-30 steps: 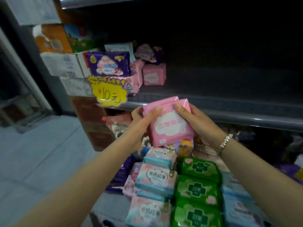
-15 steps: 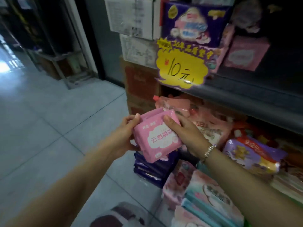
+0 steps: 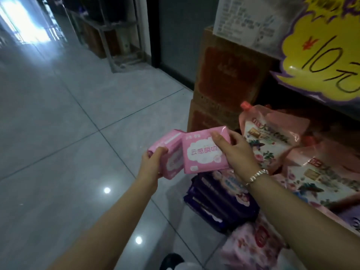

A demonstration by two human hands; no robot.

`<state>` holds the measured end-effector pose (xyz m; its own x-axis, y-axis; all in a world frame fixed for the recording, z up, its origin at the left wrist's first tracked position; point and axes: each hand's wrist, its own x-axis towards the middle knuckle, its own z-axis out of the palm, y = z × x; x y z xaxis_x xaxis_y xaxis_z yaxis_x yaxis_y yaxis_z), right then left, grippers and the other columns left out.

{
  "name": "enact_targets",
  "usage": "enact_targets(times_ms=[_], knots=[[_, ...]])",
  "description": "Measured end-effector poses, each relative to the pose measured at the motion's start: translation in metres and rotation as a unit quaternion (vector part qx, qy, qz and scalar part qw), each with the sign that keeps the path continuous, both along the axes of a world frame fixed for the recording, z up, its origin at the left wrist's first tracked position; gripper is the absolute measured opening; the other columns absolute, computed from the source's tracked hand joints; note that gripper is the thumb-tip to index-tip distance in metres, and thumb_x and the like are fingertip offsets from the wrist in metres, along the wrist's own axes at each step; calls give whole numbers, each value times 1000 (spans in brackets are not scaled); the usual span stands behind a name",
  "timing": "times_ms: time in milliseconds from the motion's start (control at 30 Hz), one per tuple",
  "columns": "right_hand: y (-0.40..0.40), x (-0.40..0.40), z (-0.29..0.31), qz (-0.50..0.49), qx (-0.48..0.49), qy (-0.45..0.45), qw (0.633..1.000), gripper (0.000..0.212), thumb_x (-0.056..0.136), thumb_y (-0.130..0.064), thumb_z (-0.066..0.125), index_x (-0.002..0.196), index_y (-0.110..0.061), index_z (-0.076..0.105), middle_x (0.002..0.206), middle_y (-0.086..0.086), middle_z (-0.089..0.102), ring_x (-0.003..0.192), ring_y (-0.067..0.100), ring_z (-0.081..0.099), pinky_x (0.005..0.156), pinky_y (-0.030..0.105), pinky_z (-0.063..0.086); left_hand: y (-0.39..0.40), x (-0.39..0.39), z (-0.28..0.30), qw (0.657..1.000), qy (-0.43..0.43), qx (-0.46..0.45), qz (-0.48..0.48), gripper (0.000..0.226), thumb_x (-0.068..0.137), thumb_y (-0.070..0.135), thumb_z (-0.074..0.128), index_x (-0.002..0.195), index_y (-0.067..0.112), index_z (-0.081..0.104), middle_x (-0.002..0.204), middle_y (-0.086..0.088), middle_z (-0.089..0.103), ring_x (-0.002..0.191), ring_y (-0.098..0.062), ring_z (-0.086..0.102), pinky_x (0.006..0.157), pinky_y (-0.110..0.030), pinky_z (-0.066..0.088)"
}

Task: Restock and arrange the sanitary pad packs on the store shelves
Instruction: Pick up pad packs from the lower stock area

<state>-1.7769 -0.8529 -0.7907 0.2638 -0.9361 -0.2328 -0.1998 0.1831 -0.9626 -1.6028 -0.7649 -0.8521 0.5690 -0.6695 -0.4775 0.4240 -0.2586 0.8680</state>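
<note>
Two pink sanitary pad packs are held apart in front of me, low over the floor. My left hand [image 3: 151,165] grips the left pink pack [image 3: 171,152], which is turned edge-on. My right hand [image 3: 236,152] pinches the right pink pack [image 3: 202,154] by its upper right corner, its white label with pink characters facing me. The two packs touch along their inner edges. A bracelet sits on my right wrist.
Dark purple packs [image 3: 220,199] are stacked on the floor below my hands, with pink patterned packs [image 3: 253,244] nearer me. Pink spouted pouches [image 3: 272,133] lie at the right. Brown cartons [image 3: 228,78] stand behind, under a yellow price sign [image 3: 319,45]. Grey tiled floor [image 3: 58,133] spreads left.
The view swung left and down, away from the shelf toward the floor. The packs, held together as one stack before, have been split, one in each hand.
</note>
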Motion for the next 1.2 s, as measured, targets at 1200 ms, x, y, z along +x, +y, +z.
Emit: enact_targets(times_ms=[1200], knots=[[-61,58,-76,238,-105,141,955,65,72,-33,77,125,-37,40,139,-2,38,120,14,46,95,39,52,-31,19,-89,974,185,-89,-99,85,68,78,31,129,23,57,124,-11,63,115,-35,60,95,-52,50]])
